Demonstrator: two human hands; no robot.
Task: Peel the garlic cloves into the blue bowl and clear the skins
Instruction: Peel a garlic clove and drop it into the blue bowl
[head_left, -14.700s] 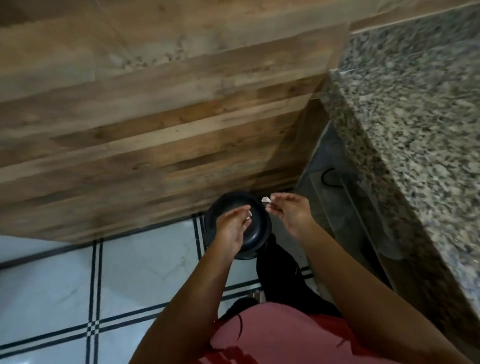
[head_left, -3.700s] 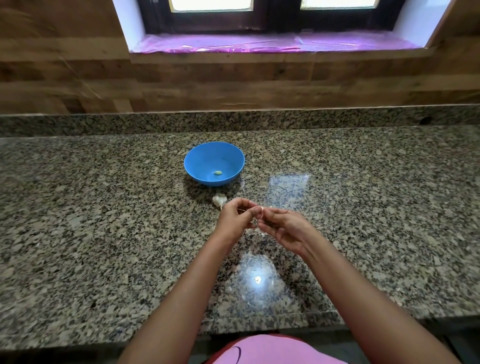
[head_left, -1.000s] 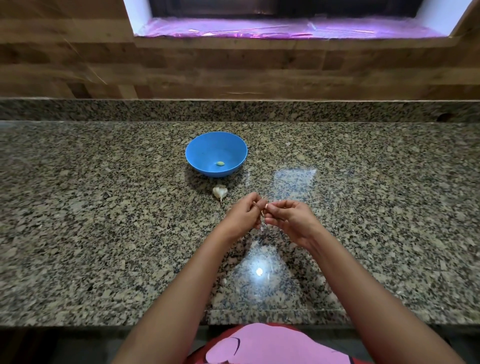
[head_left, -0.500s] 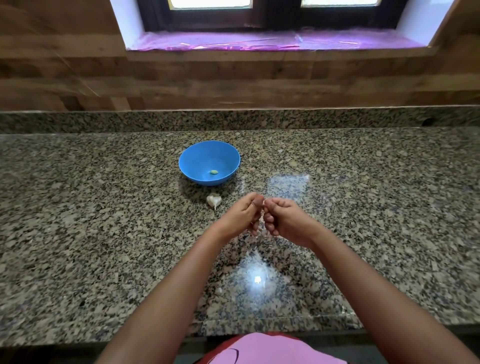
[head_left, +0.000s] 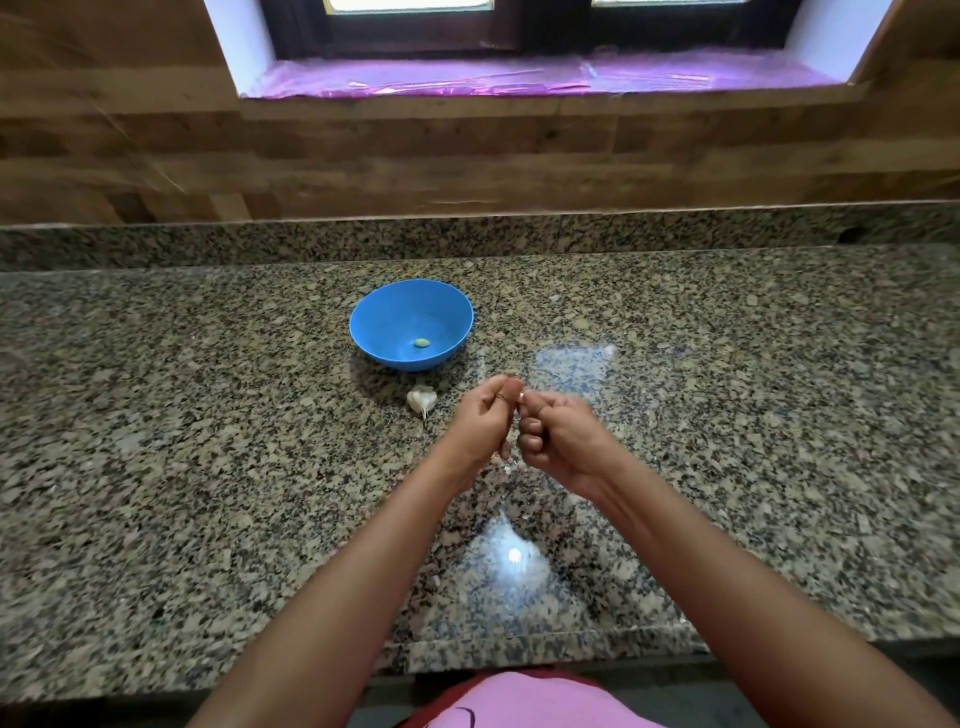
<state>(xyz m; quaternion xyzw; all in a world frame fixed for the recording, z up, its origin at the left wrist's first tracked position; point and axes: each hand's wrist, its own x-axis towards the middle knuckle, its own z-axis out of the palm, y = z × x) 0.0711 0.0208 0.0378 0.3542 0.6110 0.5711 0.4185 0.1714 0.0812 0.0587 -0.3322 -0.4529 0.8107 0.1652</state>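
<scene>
A blue bowl (head_left: 410, 323) stands on the granite counter (head_left: 208, 441) with one peeled clove (head_left: 421, 342) lying in its bottom. Just in front of the bowl lies a piece of garlic bulb (head_left: 421, 400) in its white skin. My left hand (head_left: 483, 423) and my right hand (head_left: 563, 436) meet above the counter to the right of the bulb, fingertips together, both pinching a small garlic clove (head_left: 520, 397) that is mostly hidden by the fingers. Small white skin bits (head_left: 508, 467) show just below the hands.
A low granite upstand (head_left: 467, 234) and a wooden wall back the counter. Above is a window sill covered in purple film (head_left: 519, 78). The counter's front edge (head_left: 519, 654) runs close to my body.
Both hands stay together on the clove, with the fingers shifting slightly as they work at it. The bowl and bulb have not moved; only the camera has shifted a little.
</scene>
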